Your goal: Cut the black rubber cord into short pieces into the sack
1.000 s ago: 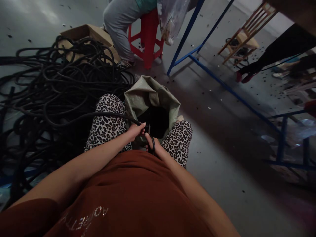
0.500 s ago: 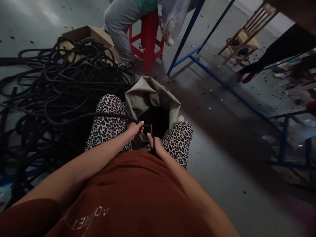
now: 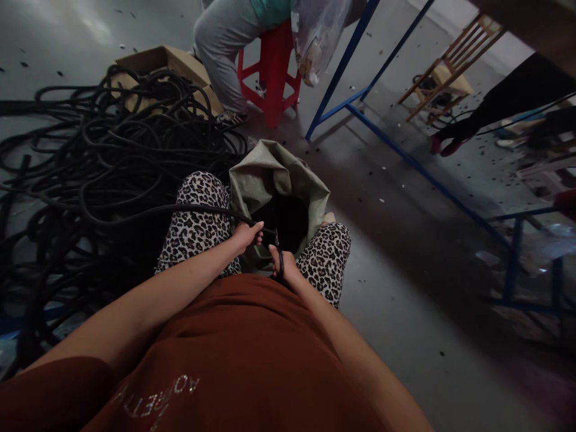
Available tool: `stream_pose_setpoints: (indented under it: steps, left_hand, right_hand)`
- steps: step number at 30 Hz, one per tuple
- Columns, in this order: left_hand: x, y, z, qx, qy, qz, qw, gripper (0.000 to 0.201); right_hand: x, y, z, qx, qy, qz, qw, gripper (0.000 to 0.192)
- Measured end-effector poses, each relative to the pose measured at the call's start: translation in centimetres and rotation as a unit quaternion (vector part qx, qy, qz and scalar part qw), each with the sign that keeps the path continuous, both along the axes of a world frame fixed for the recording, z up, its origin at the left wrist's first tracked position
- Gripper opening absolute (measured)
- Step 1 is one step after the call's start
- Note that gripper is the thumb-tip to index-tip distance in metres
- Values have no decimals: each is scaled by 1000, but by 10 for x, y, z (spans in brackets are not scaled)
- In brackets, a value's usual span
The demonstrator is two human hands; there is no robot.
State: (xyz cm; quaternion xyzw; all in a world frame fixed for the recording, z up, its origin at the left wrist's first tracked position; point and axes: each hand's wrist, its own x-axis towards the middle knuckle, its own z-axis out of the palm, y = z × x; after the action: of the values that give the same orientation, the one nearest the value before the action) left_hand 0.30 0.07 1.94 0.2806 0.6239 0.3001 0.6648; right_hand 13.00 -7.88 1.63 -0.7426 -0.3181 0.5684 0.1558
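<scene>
The left hand (image 3: 247, 235) grips the cord (image 3: 202, 209) near its end; beside it, the right hand (image 3: 287, 265) curls around the scissors (image 3: 281, 261). The sack (image 3: 257, 171) gapes just beyond both. Cutting seems in hand; the next move calls for a steady cord.

At the centre of our clock face, we see a creased, dull sack (image 3: 254, 174) resembling woven plastic and scissors (image 3: 281, 262) showing glinting metal; smooth, matt, rubbery-looking cord (image 3: 198, 208) spreads towards 10 o'clock. We note plain cardboard in the box (image 3: 189, 66) at 11, smooth plastic in the stool (image 3: 272, 84) at 12, painted metal in the frame (image 3: 342, 69) at 1, wood in the chair (image 3: 452, 78) at 2, and soft, matt cloth in the shirt (image 3: 252, 342) at 6.
</scene>
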Motion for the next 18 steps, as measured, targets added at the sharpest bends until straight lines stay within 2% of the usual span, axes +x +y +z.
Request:
stream_pose_setpoints:
  steps: [6, 11, 18]
  left_hand:
    - [-1, 1, 3, -1, -23, 26, 999, 26]
    - [-1, 1, 7, -1, -47, 35, 998, 29]
    - [-3, 1, 6, 8, -49, 32, 998, 29]
  right_hand:
    - [0, 0, -1, -23, 44, -68, 996, 51]
    - [2, -3, -4, -24, 87, -27, 996, 57]
    - [2, -5, -6, -11, 89, 15, 996, 61]
